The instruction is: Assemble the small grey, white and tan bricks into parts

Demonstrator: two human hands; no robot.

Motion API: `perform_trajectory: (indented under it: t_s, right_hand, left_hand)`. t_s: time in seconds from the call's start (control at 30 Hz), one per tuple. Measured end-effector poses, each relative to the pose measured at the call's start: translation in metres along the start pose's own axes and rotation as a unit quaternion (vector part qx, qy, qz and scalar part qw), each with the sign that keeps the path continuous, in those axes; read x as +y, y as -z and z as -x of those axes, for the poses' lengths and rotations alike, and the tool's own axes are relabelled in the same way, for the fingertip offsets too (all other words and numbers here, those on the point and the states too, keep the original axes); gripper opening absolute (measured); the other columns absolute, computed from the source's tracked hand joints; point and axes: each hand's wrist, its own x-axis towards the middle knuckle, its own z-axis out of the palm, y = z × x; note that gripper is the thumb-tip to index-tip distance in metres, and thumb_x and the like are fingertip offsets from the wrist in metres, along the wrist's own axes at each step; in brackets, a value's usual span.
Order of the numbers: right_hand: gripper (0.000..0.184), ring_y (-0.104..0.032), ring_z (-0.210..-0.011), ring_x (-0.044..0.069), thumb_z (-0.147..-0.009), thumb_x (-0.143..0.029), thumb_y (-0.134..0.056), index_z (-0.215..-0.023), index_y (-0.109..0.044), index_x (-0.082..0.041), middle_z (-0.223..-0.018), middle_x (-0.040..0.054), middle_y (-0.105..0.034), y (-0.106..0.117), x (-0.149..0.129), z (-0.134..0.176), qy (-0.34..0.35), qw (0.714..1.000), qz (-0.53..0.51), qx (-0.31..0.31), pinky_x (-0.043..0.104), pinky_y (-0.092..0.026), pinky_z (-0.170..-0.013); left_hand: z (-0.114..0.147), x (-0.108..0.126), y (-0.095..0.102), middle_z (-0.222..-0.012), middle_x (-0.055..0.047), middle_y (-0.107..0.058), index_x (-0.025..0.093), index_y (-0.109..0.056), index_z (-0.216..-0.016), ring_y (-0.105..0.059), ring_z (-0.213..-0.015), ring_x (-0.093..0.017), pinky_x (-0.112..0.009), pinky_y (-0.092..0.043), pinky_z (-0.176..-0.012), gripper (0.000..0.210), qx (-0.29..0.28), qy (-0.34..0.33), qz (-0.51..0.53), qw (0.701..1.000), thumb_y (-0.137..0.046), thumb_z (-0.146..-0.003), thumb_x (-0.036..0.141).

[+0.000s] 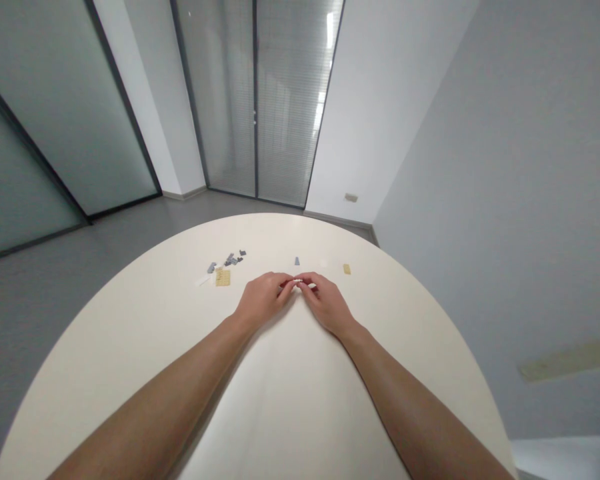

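Note:
Over the middle of the table, my left hand and my right hand meet at the fingertips. Both pinch a small white piece, thin and mostly covered by the fingers, so its exact kind does not show. Just beyond the fingertips lies a small blue-grey piece. To the right of my right hand is a small yellow piece. Left of my left hand lies a flat, tan-yellow square plate with a bumpy surface.
Several small grey and dark pieces form a loose group at the back left of the round white table. A grey piece and a white strip lie beside the square plate. Glass panels and walls stand beyond.

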Motion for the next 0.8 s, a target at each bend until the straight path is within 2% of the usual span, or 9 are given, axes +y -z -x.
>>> perform_trajectory:
  t_s: [0.13, 0.4, 0.6, 0.8]
  right_hand:
    - [0.018, -0.063, -0.097, 0.018, -0.099, -0.031, -0.053, -0.105, -0.069, -0.024, -0.105, 0.0047, -0.071, 0.0009, -0.0025, -0.0002, 0.017, 1.0, 0.011, 0.003, 0.033, -0.052, -0.087]
    - [0.015, -0.064, -0.095, 0.018, -0.097, -0.028, -0.054, -0.105, -0.066, -0.023, -0.104, 0.0045, -0.071, 0.0018, -0.0037, 0.0013, -0.004, 1.0, 0.007, 0.008, 0.034, -0.052, -0.085]
    - [0.015, -0.065, -0.093, 0.017, -0.096, -0.027, -0.053, -0.105, -0.064, -0.023, -0.103, 0.0037, -0.071, 0.0016, -0.0022, -0.0001, -0.025, 0.999, -0.034, 0.026, 0.032, -0.052, -0.081]
    - [0.015, -0.066, -0.091, 0.017, -0.095, -0.031, -0.054, -0.103, -0.064, -0.022, -0.101, 0.004, -0.071, -0.0002, 0.0008, -0.001, -0.031, 0.997, -0.06, 0.025, 0.031, -0.052, -0.078]
  left_hand:
    - [-0.0003, 0.0009, 0.0012, -0.099, -0.004, -0.075, 0.025, -0.071, -0.103, -0.066, -0.093, -0.022, -0.031, -0.046, -0.074, 0.034, -0.006, 0.005, -0.015, 1.0, -0.04, -0.101, 0.039]
    - [0.0004, 0.0015, -0.0001, -0.096, -0.006, -0.072, 0.023, -0.07, -0.1, -0.065, -0.092, -0.021, -0.031, -0.046, -0.074, 0.032, 0.0, 0.015, -0.012, 1.0, -0.041, -0.1, 0.038]
    - [0.0013, -0.0005, -0.0012, -0.103, -0.001, -0.073, 0.027, -0.061, -0.117, -0.065, -0.098, -0.019, -0.031, -0.048, -0.081, 0.025, 0.021, -0.004, 0.045, 0.999, -0.052, -0.095, 0.034]
    - [0.0005, -0.004, -0.0029, -0.104, 0.0, -0.072, 0.029, -0.064, -0.114, -0.064, -0.099, -0.019, -0.03, -0.049, -0.085, 0.023, 0.014, -0.004, 0.042, 0.999, -0.055, -0.093, 0.027]
